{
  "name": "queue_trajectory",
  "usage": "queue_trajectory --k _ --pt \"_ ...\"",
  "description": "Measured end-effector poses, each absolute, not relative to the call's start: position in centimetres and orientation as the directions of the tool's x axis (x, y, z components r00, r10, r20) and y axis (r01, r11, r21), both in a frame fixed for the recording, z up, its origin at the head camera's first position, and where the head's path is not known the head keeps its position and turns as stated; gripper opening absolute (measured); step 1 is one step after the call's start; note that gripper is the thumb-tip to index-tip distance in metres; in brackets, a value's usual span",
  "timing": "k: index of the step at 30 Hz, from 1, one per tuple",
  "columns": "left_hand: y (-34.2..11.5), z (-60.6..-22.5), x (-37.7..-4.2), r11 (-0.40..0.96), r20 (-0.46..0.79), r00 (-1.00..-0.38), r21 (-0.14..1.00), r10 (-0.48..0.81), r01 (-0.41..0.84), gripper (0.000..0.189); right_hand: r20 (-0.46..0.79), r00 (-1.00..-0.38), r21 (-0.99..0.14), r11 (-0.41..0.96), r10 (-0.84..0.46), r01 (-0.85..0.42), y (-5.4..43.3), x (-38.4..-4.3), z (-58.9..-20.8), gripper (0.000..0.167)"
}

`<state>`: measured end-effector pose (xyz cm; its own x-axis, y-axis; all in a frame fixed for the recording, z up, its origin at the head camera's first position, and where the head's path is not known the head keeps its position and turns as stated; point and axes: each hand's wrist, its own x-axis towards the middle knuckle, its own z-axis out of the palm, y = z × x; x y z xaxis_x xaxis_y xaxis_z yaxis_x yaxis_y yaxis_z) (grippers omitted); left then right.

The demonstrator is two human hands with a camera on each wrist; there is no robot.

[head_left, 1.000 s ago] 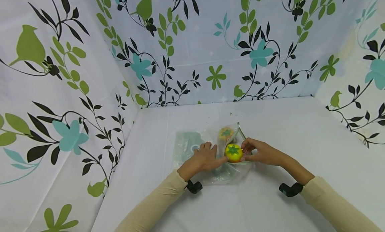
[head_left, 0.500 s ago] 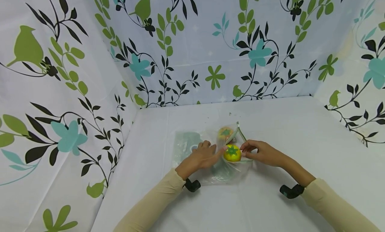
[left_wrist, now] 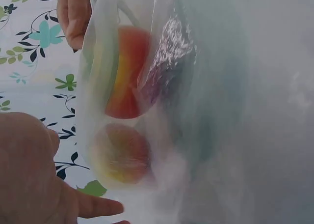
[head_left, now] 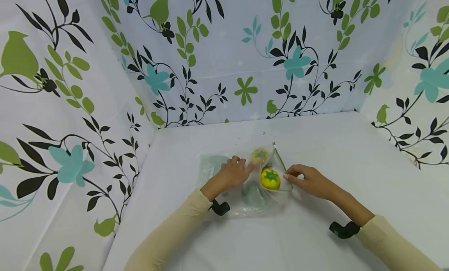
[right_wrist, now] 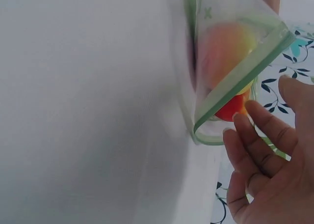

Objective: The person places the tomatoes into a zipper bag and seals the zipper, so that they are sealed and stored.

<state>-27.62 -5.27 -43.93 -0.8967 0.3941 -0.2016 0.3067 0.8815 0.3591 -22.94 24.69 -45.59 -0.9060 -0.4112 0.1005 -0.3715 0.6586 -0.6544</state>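
Lying on the desk [head_left: 280,240] in the head view, the zip bag [head_left: 256,199] held a yellow tomato-like fruit [head_left: 270,180]. Left wrist: your left grip [left_wrist: 32,165] was wide by the bag. Right wrist: your right grip [right_wrist: 284,175] was loosely parted near its mouth.

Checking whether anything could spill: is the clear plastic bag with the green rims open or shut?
Open. The clear plastic bag has its green rims parted, and a round yellow fruit with green leaves shows between them.

Left hand [head_left: 232,173]: palm down, thumb held apart. Right hand [head_left: 310,180]: fingers loosely bent, thumb apart. Both forearms [head_left: 170,228] reach forward, converging.
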Motion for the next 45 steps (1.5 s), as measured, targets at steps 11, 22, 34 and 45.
queue_trajectory --k 11,22,34,45 --pt "-2.7 -41.8 -32.2 0.804 -0.039 -0.859 0.375 0.511 0.462 0.057 -0.009 -0.959 -0.637 0.741 -0.283 -0.213 25.0 -19.8 -44.5 0.036" --pt "1.1 -41.0 -36.1 0.752 -0.147 -0.776 0.407 0.614 0.518 0.049 -0.251 -0.915 -0.687 0.724 -0.316 -0.062 23.3 -17.5 -44.7 0.043" --pt "2.5 -41.3 -37.6 0.718 -0.147 -0.732 0.395 0.665 0.573 0.041 -0.220 -0.923 -0.738 0.672 -0.316 -0.055 22.4 -17.3 -46.2 0.042" --pt "1.0 -40.6 -38.0 0.676 -0.074 -0.713 0.399 0.697 0.620 0.026 -0.089 -0.945 -0.718 0.678 -0.315 -0.158 22.1 -17.0 -46.1 0.035"
